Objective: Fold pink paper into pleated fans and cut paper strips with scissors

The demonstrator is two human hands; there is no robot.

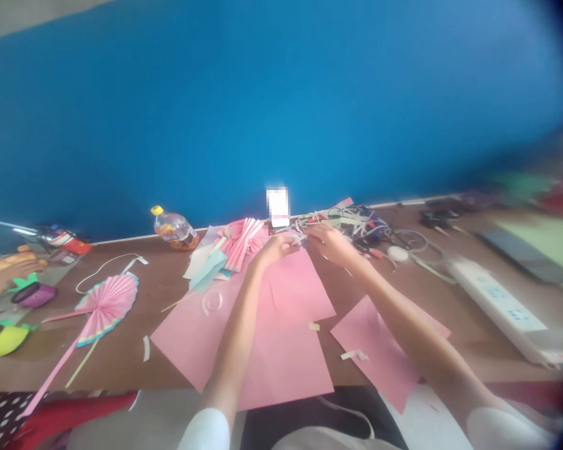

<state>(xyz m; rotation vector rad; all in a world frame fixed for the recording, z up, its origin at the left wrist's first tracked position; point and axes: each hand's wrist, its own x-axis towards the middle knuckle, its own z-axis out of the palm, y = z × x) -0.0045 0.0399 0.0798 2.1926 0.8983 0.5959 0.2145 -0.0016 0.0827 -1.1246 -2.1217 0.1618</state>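
Both my arms reach over sheets of pink paper [286, 362] to the back of the table. My left hand [276, 248] has its fingers drawn together beside small pale scraps, above the far edge of the sheets. Close to its right, my right hand [329, 242] curls its fingers at the near side of a tangled heap of paper strips [351, 219]. Blur hides what either hand pinches. A pleated pink paper piece [244, 240] lies left of my left hand. Another pink sheet [375, 350] rests under my right forearm, with a white scrap [355, 355] on it.
A finished-looking pink folded fan [107, 303] lies at left, near a bottle with a yellow cap [174, 230]. A roll of clear tape [212, 302] sits on the pink paper. At right is a white power strip [500, 306]. Another person's hand [14, 275] shows at far left.
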